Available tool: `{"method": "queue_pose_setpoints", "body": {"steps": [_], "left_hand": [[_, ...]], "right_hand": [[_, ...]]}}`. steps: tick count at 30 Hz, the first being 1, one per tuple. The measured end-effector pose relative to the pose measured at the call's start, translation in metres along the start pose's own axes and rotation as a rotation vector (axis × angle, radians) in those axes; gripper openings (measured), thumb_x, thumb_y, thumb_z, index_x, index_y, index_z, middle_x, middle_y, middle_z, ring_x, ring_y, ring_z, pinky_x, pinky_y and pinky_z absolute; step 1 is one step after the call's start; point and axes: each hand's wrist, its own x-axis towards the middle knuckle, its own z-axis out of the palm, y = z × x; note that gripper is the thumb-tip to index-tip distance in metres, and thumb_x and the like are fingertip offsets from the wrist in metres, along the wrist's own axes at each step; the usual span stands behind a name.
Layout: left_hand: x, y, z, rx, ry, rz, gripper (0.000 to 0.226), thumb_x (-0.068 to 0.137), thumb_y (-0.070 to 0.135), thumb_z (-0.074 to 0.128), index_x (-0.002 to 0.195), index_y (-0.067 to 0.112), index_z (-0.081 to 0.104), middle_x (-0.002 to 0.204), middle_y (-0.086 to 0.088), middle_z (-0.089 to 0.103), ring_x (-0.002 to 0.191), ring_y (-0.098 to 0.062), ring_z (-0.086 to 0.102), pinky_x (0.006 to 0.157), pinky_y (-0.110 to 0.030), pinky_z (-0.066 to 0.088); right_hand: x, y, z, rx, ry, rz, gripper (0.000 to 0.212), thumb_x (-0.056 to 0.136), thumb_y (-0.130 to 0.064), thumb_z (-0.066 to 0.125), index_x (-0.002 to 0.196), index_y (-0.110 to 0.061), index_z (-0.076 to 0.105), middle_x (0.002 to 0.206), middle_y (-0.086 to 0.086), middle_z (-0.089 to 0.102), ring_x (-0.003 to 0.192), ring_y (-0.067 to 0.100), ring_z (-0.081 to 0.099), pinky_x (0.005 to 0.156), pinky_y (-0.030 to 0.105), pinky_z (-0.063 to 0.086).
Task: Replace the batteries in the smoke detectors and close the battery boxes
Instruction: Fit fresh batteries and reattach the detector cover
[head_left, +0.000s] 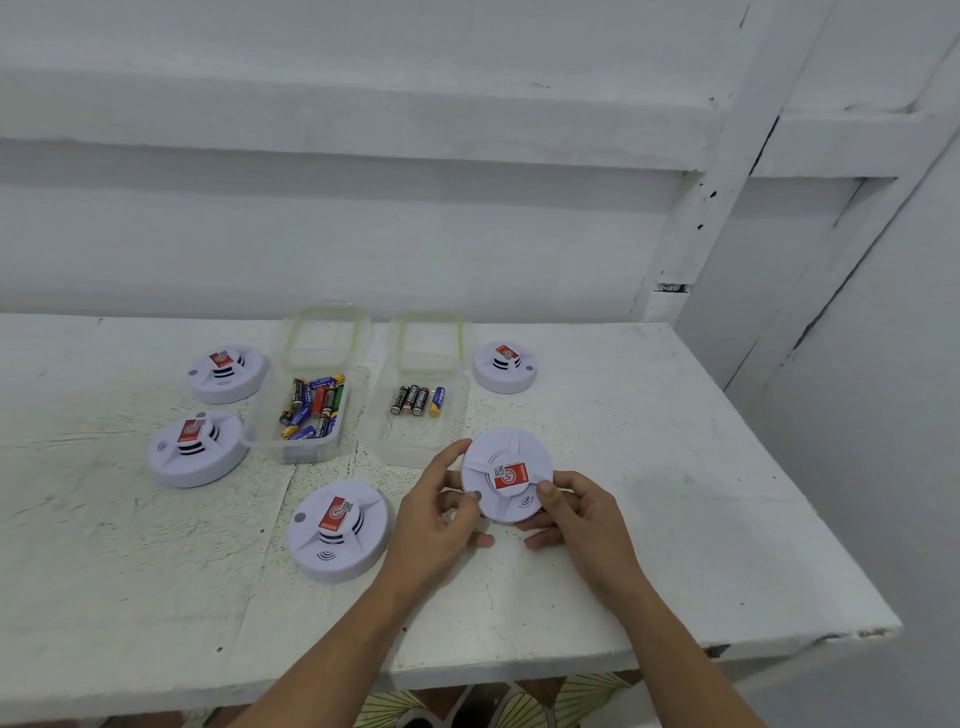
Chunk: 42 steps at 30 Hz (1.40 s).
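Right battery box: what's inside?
Four batteries lie side by side in the right battery box: three black, one blue and yellow. Its near right corner is covered by the left hand, so nothing can be told there.

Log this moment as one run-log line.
left hand: grips smoke detector | right hand: grips same detector | left battery box: open | right battery box: open

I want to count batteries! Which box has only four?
The right clear box: four batteries in a neat row. The left box holds a jumbled pile.
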Motion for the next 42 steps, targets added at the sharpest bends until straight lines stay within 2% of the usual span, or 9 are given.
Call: {"method": "queue_pose_setpoints", "body": {"steps": [6,11,14,18,21,27,32,37,42], "left_hand": [[0.0014,0.0013,0.0015,0.002,0.005,-0.016,0.052,0.093,0.000,0.050,0.134,0.031,0.049,0.103,-0.015,0.059,0.091,-0.020,0.068,0.061,-0.045,0.060],[0.0012,0.0016,0.0015,0.022,0.014,0.011,0.049,0.094,0.001,0.054,0.136,0.026,0.049,0.104,-0.010,0.066,0.088,-0.023,0.069,0.069,-0.033,0.060],[0.0025,-0.0006,-0.0005,0.092,0.013,0.020,0.054,0.087,0.015,0.060,0.137,0.031,0.049,0.111,0.003,0.067,0.094,-0.029,0.065,0.080,-0.044,0.059],[0.0028,-0.0006,-0.0022,0.080,-0.004,-0.001,0.058,0.083,0.019,0.060,0.138,0.034,0.048,0.126,0.002,0.062,0.108,-0.025,0.062,0.090,-0.050,0.054],[0.0035,-0.0009,-0.0025,0.101,-0.007,0.013,0.059,0.083,0.021,0.059,0.139,0.034,0.047,0.130,0.005,0.059,0.111,-0.019,0.060,0.091,-0.047,0.055],[0.0044,-0.0029,-0.0027,0.108,-0.005,0.012,0.058,0.083,0.020,0.058,0.138,0.037,0.048,0.127,0.006,0.061,0.105,-0.017,0.062,0.089,-0.046,0.056],[0.0059,-0.0050,-0.0029,0.094,0.000,0.019,0.058,0.089,0.003,0.058,0.138,0.032,0.048,0.125,0.003,0.063,0.100,-0.019,0.062,0.088,-0.046,0.056],[0.0056,-0.0055,-0.0030,0.090,-0.002,-0.005,0.059,0.082,0.018,0.058,0.138,0.035,0.048,0.125,0.002,0.063,0.104,-0.021,0.062,0.088,-0.047,0.056],[0.0067,-0.0074,-0.0038,0.095,-0.009,0.005,0.057,0.086,0.015,0.059,0.138,0.035,0.047,0.128,0.003,0.061,0.109,-0.018,0.062,0.090,-0.046,0.055]], "right_hand": [[0.0010,0.0007,0.0002,-0.004,-0.001,-0.003,0.024,0.093,-0.025,0.057,0.107,-0.008,0.064,0.088,0.008,0.075,0.071,0.025,0.072,0.069,0.042,0.060],[0.0012,0.0009,-0.0007,0.018,0.000,-0.009,0.023,0.093,-0.024,0.057,0.105,-0.006,0.065,0.086,0.009,0.075,0.070,0.026,0.072,0.066,0.040,0.060],[0.0006,0.0022,-0.0030,0.023,-0.005,-0.021,0.022,0.091,-0.022,0.061,0.105,-0.006,0.066,0.087,0.007,0.075,0.072,0.026,0.072,0.066,0.038,0.059],[-0.0003,0.0025,-0.0040,0.033,-0.011,-0.055,0.022,0.087,-0.016,0.067,0.107,-0.010,0.066,0.091,0.006,0.075,0.075,0.025,0.072,0.067,0.039,0.059],[-0.0003,0.0022,-0.0036,0.040,-0.006,-0.065,0.024,0.085,-0.016,0.069,0.108,-0.011,0.066,0.092,0.005,0.075,0.074,0.025,0.072,0.067,0.039,0.060],[0.0014,0.0040,-0.0045,0.008,-0.002,-0.066,0.023,0.085,-0.018,0.069,0.108,-0.012,0.066,0.090,0.004,0.075,0.071,0.025,0.072,0.068,0.040,0.060],[0.0013,0.0039,-0.0046,0.011,-0.010,-0.073,0.022,0.085,-0.017,0.068,0.107,-0.012,0.066,0.088,0.004,0.075,0.071,0.025,0.072,0.067,0.038,0.060],[0.0010,0.0045,-0.0047,0.021,-0.010,-0.075,0.021,0.085,-0.017,0.069,0.105,-0.011,0.067,0.087,0.005,0.075,0.070,0.026,0.072,0.066,0.038,0.060],[0.0019,0.0048,-0.0046,0.036,-0.009,-0.069,0.020,0.085,-0.016,0.069,0.104,-0.012,0.067,0.086,0.007,0.075,0.070,0.026,0.071,0.065,0.037,0.059]]}}
